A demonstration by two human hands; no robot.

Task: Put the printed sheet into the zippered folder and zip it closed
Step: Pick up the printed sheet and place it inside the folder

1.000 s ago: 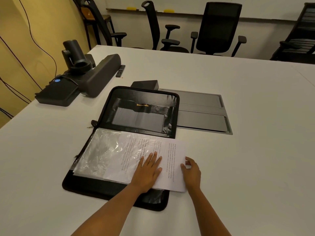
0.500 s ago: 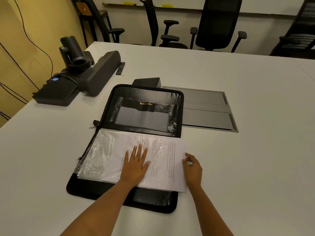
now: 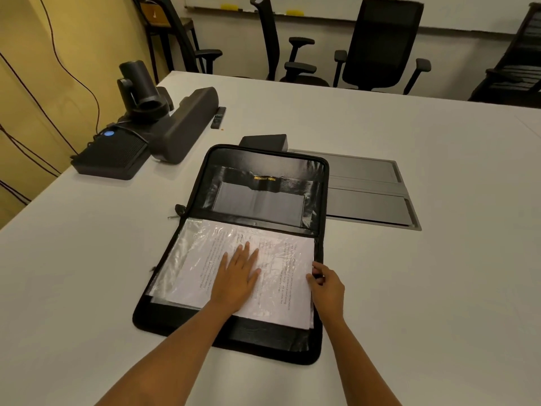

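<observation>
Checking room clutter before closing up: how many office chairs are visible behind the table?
3: one black mesh-backed chair centre-right, one side-on chair left of it, another far left. Dark furniture at right edge is unclear.

Wide white matte table [image 3: 409,136] fills the room's centre. Beyond its far edge, black mesh-backed office chairs [image 3: 380,45] stand against a pale wall [image 3: 322,33]. Left of the table, yellow wall [image 3: 44,68] with dark trailing cables [image 3: 77,77].

There is one view, from a camera on the person's head. It looks forward and down at the white bench [image 3: 409,288], close above both hands. Past the fingers [image 3: 248,253] it sees far across the bench to the chairs [image 3: 380,45] at the wall
</observation>
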